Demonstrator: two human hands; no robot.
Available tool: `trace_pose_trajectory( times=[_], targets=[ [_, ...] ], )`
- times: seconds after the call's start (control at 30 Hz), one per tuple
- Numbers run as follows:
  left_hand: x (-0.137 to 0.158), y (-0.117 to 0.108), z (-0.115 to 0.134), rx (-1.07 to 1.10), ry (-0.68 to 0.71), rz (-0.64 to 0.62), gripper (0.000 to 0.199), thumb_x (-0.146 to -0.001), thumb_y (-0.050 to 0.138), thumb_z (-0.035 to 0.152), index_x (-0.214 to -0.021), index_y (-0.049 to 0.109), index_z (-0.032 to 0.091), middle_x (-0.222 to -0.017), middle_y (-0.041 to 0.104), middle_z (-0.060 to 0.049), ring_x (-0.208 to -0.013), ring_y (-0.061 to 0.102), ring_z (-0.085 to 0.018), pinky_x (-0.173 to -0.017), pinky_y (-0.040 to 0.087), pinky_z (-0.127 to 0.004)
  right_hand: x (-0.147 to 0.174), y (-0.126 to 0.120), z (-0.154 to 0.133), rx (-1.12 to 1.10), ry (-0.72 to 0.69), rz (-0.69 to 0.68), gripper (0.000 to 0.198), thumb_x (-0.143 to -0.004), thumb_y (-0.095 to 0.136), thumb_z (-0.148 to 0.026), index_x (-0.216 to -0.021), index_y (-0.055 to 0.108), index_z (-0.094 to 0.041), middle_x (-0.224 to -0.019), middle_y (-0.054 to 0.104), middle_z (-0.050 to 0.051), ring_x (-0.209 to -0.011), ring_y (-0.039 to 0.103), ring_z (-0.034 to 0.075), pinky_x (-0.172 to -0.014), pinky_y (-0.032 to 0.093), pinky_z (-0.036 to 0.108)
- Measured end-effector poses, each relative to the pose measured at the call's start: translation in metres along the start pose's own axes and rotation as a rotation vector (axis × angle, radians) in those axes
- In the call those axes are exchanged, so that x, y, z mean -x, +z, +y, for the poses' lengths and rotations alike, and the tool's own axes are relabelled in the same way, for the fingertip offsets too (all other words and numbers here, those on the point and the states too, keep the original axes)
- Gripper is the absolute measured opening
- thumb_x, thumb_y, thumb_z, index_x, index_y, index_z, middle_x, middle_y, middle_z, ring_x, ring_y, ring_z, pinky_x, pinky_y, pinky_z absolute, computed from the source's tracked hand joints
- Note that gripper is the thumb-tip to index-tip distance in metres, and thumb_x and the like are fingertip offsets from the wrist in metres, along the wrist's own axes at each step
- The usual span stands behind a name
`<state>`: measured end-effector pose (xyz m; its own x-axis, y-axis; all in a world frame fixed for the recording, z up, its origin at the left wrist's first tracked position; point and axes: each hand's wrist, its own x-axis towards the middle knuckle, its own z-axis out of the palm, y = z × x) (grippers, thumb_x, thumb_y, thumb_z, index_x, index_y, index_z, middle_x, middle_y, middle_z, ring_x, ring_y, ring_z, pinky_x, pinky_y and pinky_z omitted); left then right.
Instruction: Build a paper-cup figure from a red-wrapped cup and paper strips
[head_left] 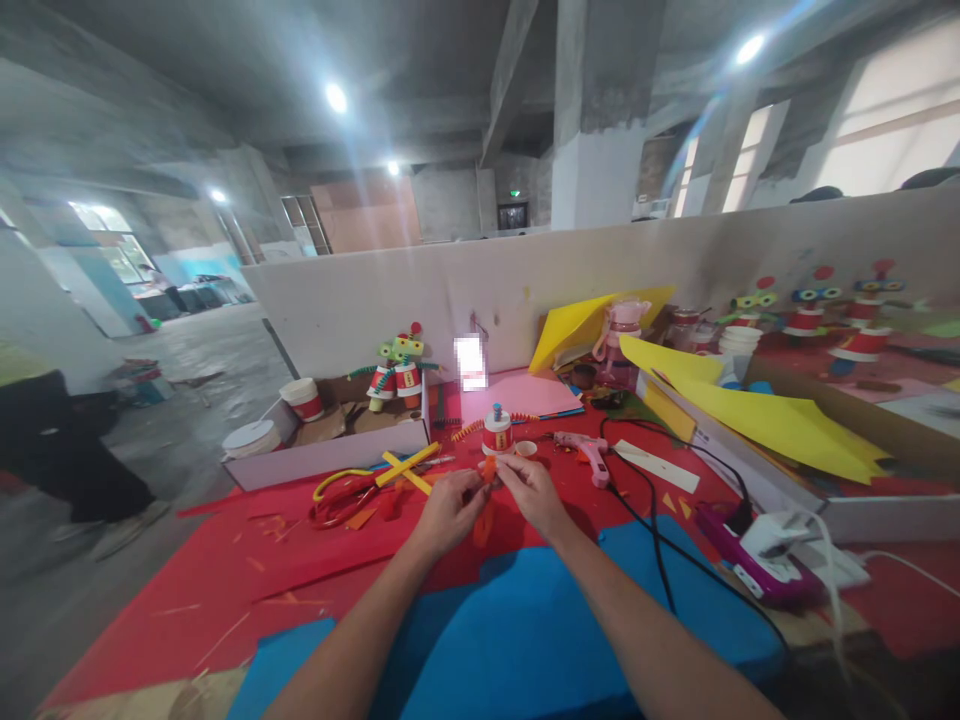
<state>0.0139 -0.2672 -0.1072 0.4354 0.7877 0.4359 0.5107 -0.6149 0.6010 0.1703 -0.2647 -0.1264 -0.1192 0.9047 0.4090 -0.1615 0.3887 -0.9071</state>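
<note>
My left hand (455,505) and my right hand (531,490) meet over the table, fingers pinched on a small orange foam piece (489,468). Part of that piece is covered by my fingertips. Just beyond them stands a paper-cup figure (496,434) with a red band, a blue top and coiled arms spread to the sides. A small paper cup (526,450) is close to its right. Red-handled scissors (341,508) and crossed yellow strips (407,467) lie left of my hands. To the right rests a pink glue gun (586,455).
Finished cup figures (405,370) stand by a white box (330,455) at the left. A purple power strip (757,565) with cables lies at the right. Yellow foam sheets (765,415) overhang another box. A white partition (360,310) closes the back; a person (67,450) is at far left.
</note>
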Motion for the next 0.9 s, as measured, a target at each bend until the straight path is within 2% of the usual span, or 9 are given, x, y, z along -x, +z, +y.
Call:
trace_pose_trajectory(
  times=[0.1,0.2,0.33,0.47,0.57,0.77,0.9],
  targets=[
    [0.001,-0.002,0.002,0.037,-0.061,-0.015,0.032,-0.086,0.047,0.031,-0.057,0.043,0.018,-0.054,0.045,0.003,-0.052,0.039,-0.01,-0.052,0.027,-0.023,0.002,0.0,-0.003,0.023,-0.025,-0.026,0.033,-0.087,0.053,-0.047,-0.093,0.074,-0.022,-0.086,0.071,0.005,-0.081,0.064,0.019,-0.076,0.051,0.03],
    [0.001,-0.002,0.003,0.058,-0.096,-0.027,0.028,-0.085,0.049,0.031,-0.06,0.049,0.017,-0.055,0.048,0.002,-0.053,0.04,-0.011,-0.052,0.028,-0.023,0.004,0.0,-0.008,0.066,-0.049,-0.025,0.03,-0.083,0.061,-0.046,-0.097,0.073,-0.023,-0.098,0.07,0.005,-0.093,0.064,0.021,-0.083,0.05,0.031],
    [0.002,-0.001,0.0,0.065,-0.104,-0.039,0.029,-0.084,0.048,0.031,-0.059,0.048,0.017,-0.055,0.046,0.002,-0.054,0.04,-0.011,-0.053,0.029,-0.023,0.004,-0.002,-0.01,0.063,-0.04,-0.071,0.037,-0.088,0.053,-0.051,-0.102,0.072,-0.022,-0.103,0.069,0.006,-0.094,0.063,0.021,-0.079,0.051,0.031],
    [0.002,0.0,-0.003,0.08,-0.099,-0.037,0.03,-0.085,0.047,0.033,-0.06,0.049,0.016,-0.056,0.046,0.002,-0.055,0.04,-0.011,-0.053,0.03,-0.023,0.002,-0.006,-0.004,0.144,-0.077,-0.108,0.037,-0.08,0.067,-0.045,-0.109,0.07,-0.023,-0.107,0.068,0.007,-0.097,0.062,0.021,-0.084,0.05,0.032],
    [0.002,-0.001,-0.001,0.116,-0.073,-0.04,0.032,-0.086,0.048,0.035,-0.062,0.053,0.016,-0.058,0.05,0.001,-0.057,0.043,-0.012,-0.055,0.033,-0.023,-0.001,-0.007,0.001,0.172,-0.109,-0.083,0.029,-0.08,0.066,-0.041,-0.103,0.072,-0.024,-0.102,0.069,0.005,-0.096,0.062,0.02,-0.088,0.048,0.033],
    [0.002,-0.002,0.004,0.205,-0.059,-0.071,0.032,-0.087,0.051,0.036,-0.064,0.06,0.015,-0.063,0.058,-0.001,-0.061,0.049,-0.013,-0.059,0.038,-0.023,-0.002,-0.003,-0.002,-0.012,0.018,-0.088,0.029,-0.075,0.068,-0.049,-0.077,0.072,-0.02,-0.073,0.065,0.0,-0.069,0.058,0.014,-0.066,0.049,0.026],
    [0.001,-0.002,0.005,0.221,-0.056,-0.085,0.033,-0.087,0.051,0.037,-0.065,0.06,0.015,-0.063,0.058,-0.001,-0.062,0.049,-0.013,-0.06,0.038,-0.024,-0.002,-0.002,-0.007,-0.084,0.077,-0.081,0.031,-0.07,0.072,-0.051,-0.069,0.068,-0.02,-0.063,0.06,-0.003,-0.061,0.055,0.013,-0.061,0.046,0.025]
  ],
)
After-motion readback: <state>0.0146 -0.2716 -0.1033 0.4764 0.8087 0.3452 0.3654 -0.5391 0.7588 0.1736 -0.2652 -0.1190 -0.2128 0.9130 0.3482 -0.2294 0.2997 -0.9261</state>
